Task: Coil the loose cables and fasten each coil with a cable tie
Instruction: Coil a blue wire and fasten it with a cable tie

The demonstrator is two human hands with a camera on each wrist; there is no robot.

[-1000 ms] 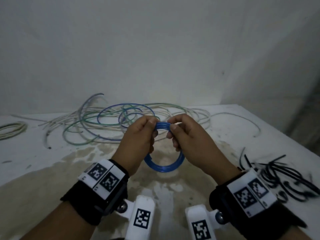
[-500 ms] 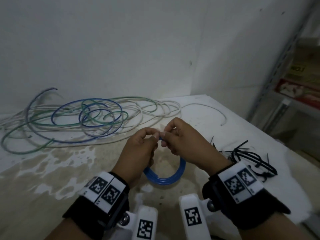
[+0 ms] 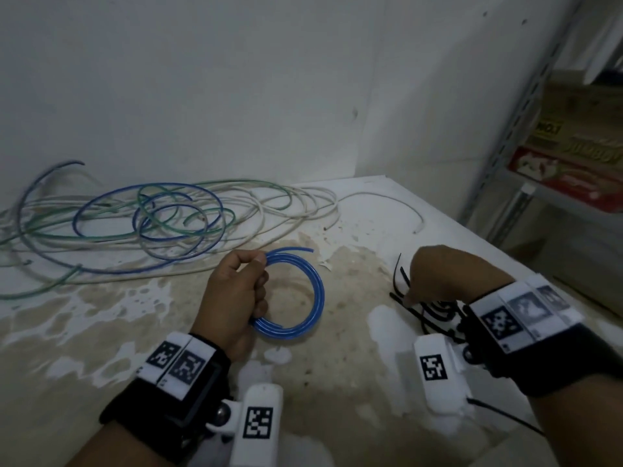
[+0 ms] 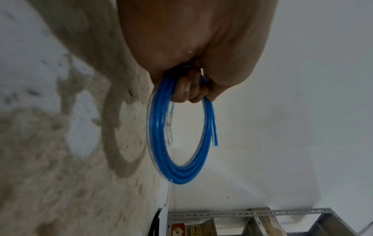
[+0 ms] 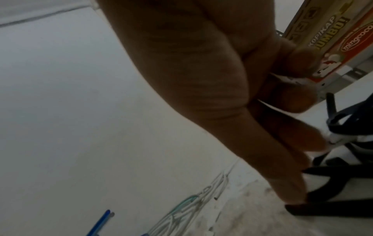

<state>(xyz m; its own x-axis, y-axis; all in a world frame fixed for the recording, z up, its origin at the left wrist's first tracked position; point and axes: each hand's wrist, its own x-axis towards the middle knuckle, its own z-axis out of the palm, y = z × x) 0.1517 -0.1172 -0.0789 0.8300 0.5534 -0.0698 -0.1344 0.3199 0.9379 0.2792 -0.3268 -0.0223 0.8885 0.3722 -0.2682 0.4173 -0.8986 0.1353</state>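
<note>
Gripping the blue cable coil [image 3: 305, 291] near the centre of the head view, my left hand [image 3: 236, 294] has its fingers and thumb curled round one side of the ring, with a short free end poking out at the top. In the left wrist view the coil [image 4: 177, 167] hangs as a ring of several turns below the fingers. My right hand [image 3: 448, 278], at the right of the frame, reaches down with fingers extended into the pile of black cable ties [image 3: 435, 310]; the fingertips [image 5: 290, 193] touch the ties [image 5: 331, 191], but I cannot tell whether any is pinched. Loose cables [image 3: 161, 220] in white, green and blue sprawl across the upper left of the stained white table [image 3: 337, 382].
</note>
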